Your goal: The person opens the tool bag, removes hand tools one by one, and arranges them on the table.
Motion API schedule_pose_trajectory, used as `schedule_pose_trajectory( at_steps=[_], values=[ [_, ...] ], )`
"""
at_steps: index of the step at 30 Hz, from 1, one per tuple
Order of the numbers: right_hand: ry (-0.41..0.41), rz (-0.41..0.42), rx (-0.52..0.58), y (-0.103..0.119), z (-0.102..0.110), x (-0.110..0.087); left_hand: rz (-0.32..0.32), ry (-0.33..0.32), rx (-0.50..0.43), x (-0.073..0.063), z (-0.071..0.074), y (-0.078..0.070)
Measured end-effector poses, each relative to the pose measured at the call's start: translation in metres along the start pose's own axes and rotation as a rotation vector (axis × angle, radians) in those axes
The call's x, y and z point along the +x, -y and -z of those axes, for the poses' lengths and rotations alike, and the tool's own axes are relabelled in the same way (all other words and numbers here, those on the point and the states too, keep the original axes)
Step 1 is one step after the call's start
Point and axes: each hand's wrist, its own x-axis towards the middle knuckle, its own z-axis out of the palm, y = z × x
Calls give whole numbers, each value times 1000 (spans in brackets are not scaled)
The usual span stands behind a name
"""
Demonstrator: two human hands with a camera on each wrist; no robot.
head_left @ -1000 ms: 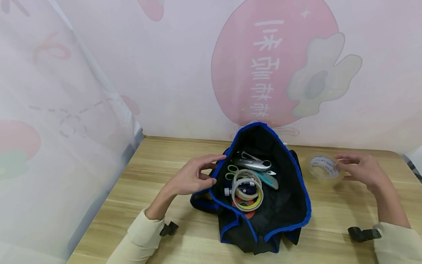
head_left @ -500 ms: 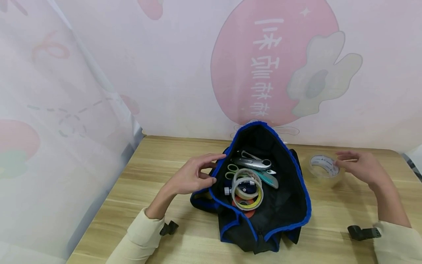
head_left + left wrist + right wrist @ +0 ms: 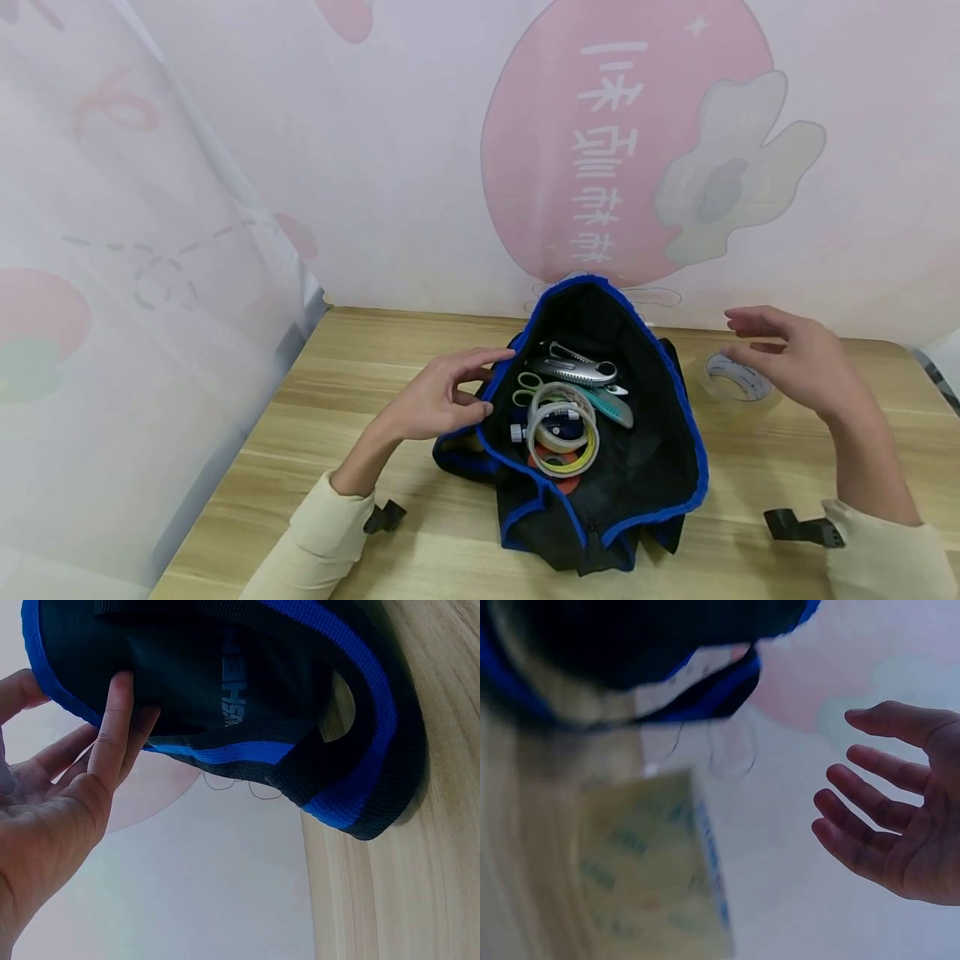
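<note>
A black tool bag (image 3: 637, 467) with blue trim stands with its mouth open on the table. My left hand (image 3: 442, 400) holds its left rim; in the left wrist view, fingers (image 3: 112, 735) lie against the outer wall. Inside are a silver utility knife (image 3: 573, 372), a teal-handled cutter (image 3: 611, 408), green-handled scissors (image 3: 523, 398) and rolls of tape (image 3: 562, 471), partly overlapping. To the bag's right sits a roll of clear tape (image 3: 738, 377). Above it hovers my right hand (image 3: 795, 358), fingers spread and holding nothing, apart from the tape in the right wrist view (image 3: 652, 862).
The wooden table (image 3: 300, 417) runs up to a printed cloth backdrop (image 3: 405, 183) just behind the bag. A strap handle (image 3: 367, 712) loops out from the bag's side. Small black camera mounts (image 3: 802, 529) stick out from both sleeves.
My right hand has let go of the clear tape roll, risen and moved left above it. The roll stays on the table. My left hand and the bag have kept their place.
</note>
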Motion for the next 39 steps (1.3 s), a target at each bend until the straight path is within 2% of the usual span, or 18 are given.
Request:
schedule_pose_trajectory(
  at_steps=[6,14,18,24,32,39],
  values=[
    [-29,79,92,35,-7,-3,-2,1,0,1,0,1],
    [18,200,166,78,-30,-1,-6,6,-11,0,0,1],
    [50,260,170,93,-39,-1,-7,7,-10,1,0,1],
    [104,320,160,100,-52,0,-4,7,-7,1,-1,0],
    [229,334,115,102,-71,9,-10,4,3,1,-1,0],
    [341,347,123,103,-87,17,-16,4,-2,1,-1,2]
  ],
)
